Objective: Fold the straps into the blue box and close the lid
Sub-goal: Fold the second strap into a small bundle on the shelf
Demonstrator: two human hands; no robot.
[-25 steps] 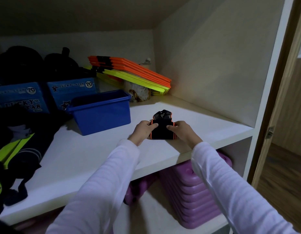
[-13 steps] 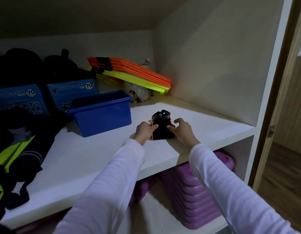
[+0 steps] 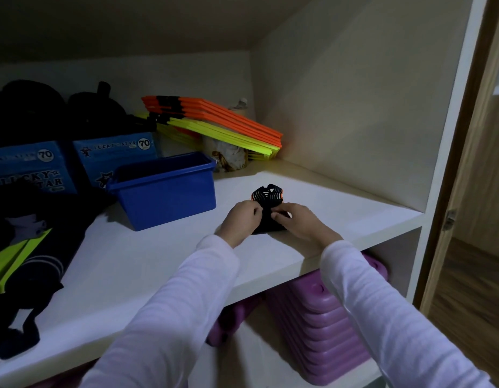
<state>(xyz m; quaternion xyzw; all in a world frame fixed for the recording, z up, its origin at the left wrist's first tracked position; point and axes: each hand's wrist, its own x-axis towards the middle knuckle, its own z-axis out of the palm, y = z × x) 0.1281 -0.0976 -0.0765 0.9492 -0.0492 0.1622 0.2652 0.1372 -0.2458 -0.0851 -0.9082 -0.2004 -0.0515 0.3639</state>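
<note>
A small bundle of black straps with orange edging (image 3: pixel 268 195) lies on the white shelf (image 3: pixel 147 259), to the right of the open blue box (image 3: pixel 170 189). My left hand (image 3: pixel 241 221) grips the bundle's left side and my right hand (image 3: pixel 301 222) pinches its right side. Both hands cover the bundle's near half. The blue box stands about a hand's width left of my left hand. Its inside is dark and no lid shows.
Orange and yellow flat bars (image 3: pixel 214 123) lean stacked at the back over a pale crumpled thing (image 3: pixel 228 158). Blue printed cartons (image 3: pixel 114 155) and dark gear stand back left. Dark clothing with neon green (image 3: pixel 21 253) lies left. Purple stacked tubs (image 3: pixel 324 323) sit below.
Both hands have closed in over the strap bundle, squeezing it narrower and covering more of it. The bundle stays in the same spot on the shelf.
</note>
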